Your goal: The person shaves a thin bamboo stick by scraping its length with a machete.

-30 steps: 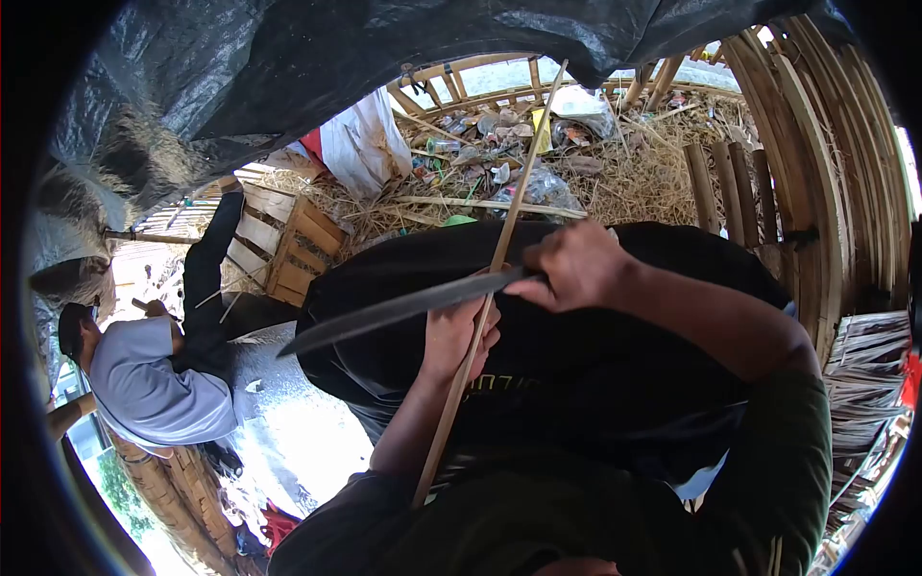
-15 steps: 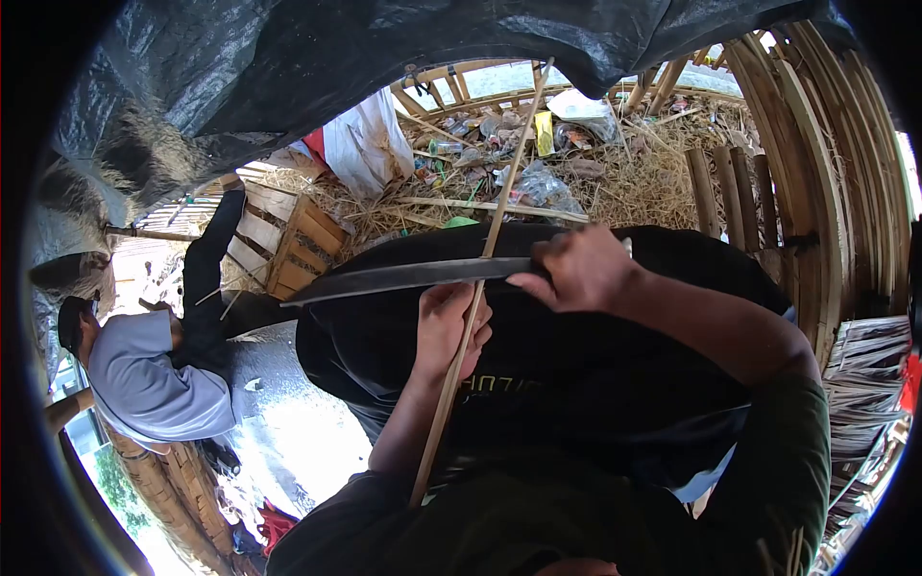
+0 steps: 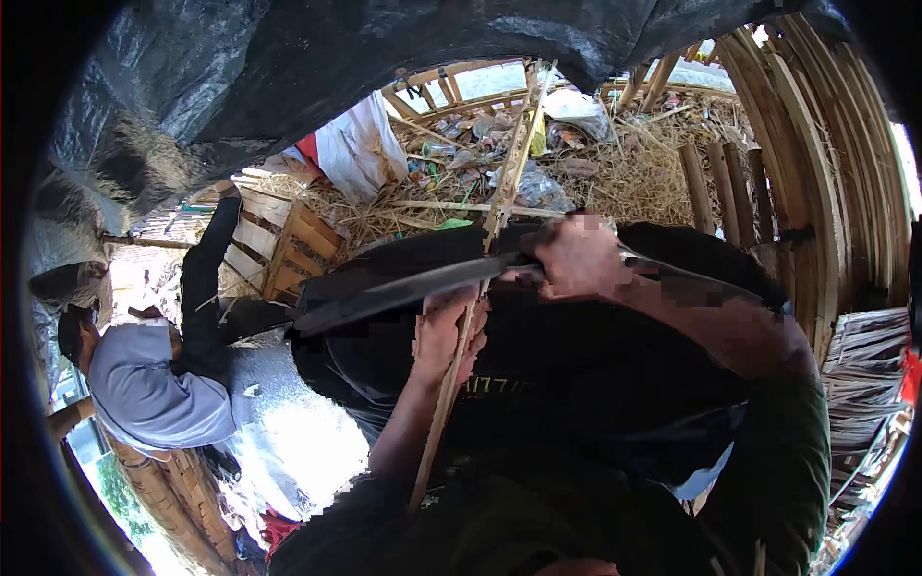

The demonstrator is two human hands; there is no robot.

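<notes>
My right hand [image 3: 581, 254] is closed around the handle of a long, dark machete [image 3: 399, 286]. The blade stretches leftward, lying across a long thin bamboo strip [image 3: 434, 432]. Just below the blade, my left hand [image 3: 447, 336] wraps round the strip, fingers curled. From near my chest the strip runs up and away, past the blade, over dark cloth on my lap [image 3: 595, 355]. Beyond the blade its far part looks wider and doubled; blocky blur hides whether it is split. Where blade and strip meet, the exact contact is also smeared.
At the left sits another person [image 3: 158, 384] in a grey shirt. Near them is a slatted wooden crate [image 3: 303, 245]. Straw and litter [image 3: 634, 182] cover the ground ahead. Dark plastic sheeting [image 3: 336, 58] hangs overhead; bamboo poles [image 3: 816, 163] stand at the right.
The machete's tip has dropped a little, tilting the blade more. Beyond it, the strip now looks broader and doubled. Both hands keep their hold in nearly the same place.
</notes>
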